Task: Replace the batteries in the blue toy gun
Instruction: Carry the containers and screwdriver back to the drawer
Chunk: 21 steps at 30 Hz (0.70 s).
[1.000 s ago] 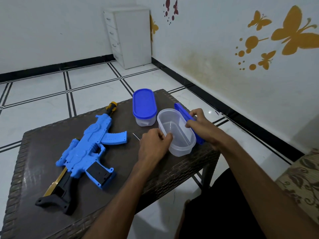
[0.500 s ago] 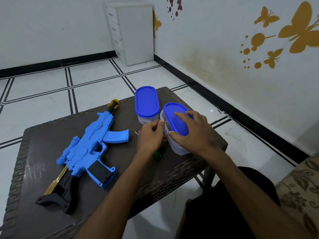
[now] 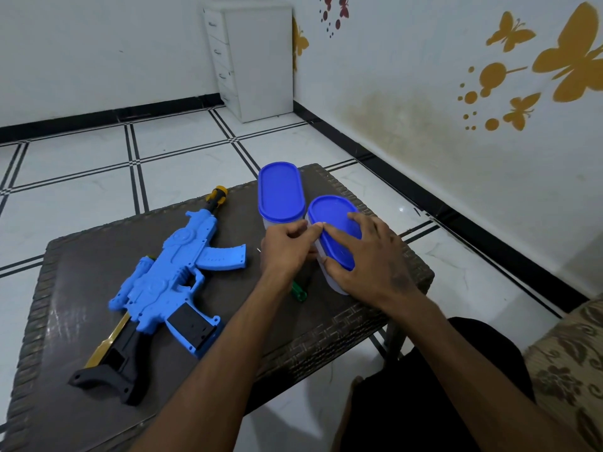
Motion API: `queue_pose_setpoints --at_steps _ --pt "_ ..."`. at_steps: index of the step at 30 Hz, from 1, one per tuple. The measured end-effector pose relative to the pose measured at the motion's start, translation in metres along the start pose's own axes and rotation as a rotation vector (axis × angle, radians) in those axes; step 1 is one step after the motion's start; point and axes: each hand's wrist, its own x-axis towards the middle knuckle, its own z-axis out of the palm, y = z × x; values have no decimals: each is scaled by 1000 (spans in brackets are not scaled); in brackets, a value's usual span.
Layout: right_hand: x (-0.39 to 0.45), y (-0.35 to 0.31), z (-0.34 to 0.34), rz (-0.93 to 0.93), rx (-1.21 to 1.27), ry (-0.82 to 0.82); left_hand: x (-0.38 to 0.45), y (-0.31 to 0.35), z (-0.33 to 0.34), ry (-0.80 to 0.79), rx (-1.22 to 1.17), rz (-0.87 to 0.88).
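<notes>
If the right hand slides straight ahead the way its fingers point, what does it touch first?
Probably the far container. The right hand lies on the near container's lid, fingers pointing away and to the left, toward that neighbour's blue lid. Depth is uncertain.

The blue toy gun [image 3: 169,282] lies flat on its side on the bench [image 3: 65,321]. Its yellow-tipped muzzle points away, its black stock toward the near edge.
</notes>
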Motion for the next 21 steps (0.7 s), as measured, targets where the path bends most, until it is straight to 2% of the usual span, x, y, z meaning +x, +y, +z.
queue_pose_setpoints --at_steps 5,14,16,19,21 --pt "-4 -4 0 -30 -46 21 0 1 -3 -13 -22 -6" --pt "-8 -3 1 -40 -53 -72 3 5 -2 29 -28 -88" --pt "-3 0 -6 22 122 -32 6 8 -3 28 -28 -134" --pt "33 5 -24 209 554 70 10 9 -4 19 -48 -197" --pt "62 9 -28 291 731 60 11 10 -4 11 -63 -225"
